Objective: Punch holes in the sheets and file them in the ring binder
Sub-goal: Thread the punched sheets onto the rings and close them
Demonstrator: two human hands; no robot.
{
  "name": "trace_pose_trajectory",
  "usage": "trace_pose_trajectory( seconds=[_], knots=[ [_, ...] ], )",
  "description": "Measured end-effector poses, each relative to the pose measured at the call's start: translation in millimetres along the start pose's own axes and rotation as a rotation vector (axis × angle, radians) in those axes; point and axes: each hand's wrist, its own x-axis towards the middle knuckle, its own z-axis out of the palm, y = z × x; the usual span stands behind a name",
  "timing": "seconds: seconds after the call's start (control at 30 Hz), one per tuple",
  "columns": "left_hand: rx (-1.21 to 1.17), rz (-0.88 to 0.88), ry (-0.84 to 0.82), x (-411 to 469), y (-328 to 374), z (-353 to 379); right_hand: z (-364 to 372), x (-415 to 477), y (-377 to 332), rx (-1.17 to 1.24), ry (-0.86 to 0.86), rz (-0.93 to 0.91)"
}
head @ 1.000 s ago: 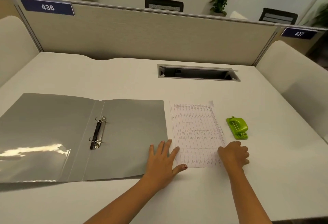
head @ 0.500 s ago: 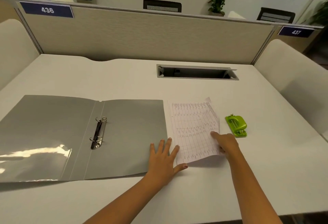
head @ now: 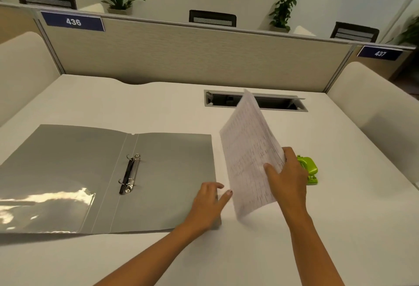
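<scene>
Now the sheets (head: pixel 249 154), flat on the worktop (head: pixel 340 217) a second ago, stand lifted off it. The right hand (head: pixel 288 179) pinches their right edge, thumb in front. The left hand (head: pixel 208 204) rests loose on the open ring binder (head: pixel 170 172), at its near right corner, holding nothing. Punching likely comes next: the green hole punch (head: pixel 309 167) sits just behind the right hand. A beige partition (head: pixel 181 58) lines the far edge.

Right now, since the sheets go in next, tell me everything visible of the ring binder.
The ring binder is grey, plastic-looking, lying open and flat on the white desk, left of the lifted sheets. Beside its spine fold runs a black strip with two metal rings. A glossy clear pocket covers the left cover's near part. The left hand rests on its near right corner.
</scene>
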Motion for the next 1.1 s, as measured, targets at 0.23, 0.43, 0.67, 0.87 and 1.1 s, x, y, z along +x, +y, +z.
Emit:
trace_pose_trajectory(
  seconds=[0.23,0.43,0.67,0.87,1.1],
  knots=[
    [-0.768,-0.211,0.120,11,9,-58,-4,-11,-49,0.154,-0.106,-0.128],
    [-0.779,-0.062,0.340,-2,5,-112,19,-20,-60,0.233,-0.234,-0.117],
    [-0.605,-0.032,0.441,-15,-15,-149,44,-22,-52,0.212,-0.307,-0.091],
    [-0.598,-0.103,0.492,-13,-35,-171,66,-15,-56,0.289,-0.373,-0.023],
    [-0.684,-0.247,0.680,-2,-72,-195,96,-14,-45,0.360,-0.423,0.180]
  ],
)
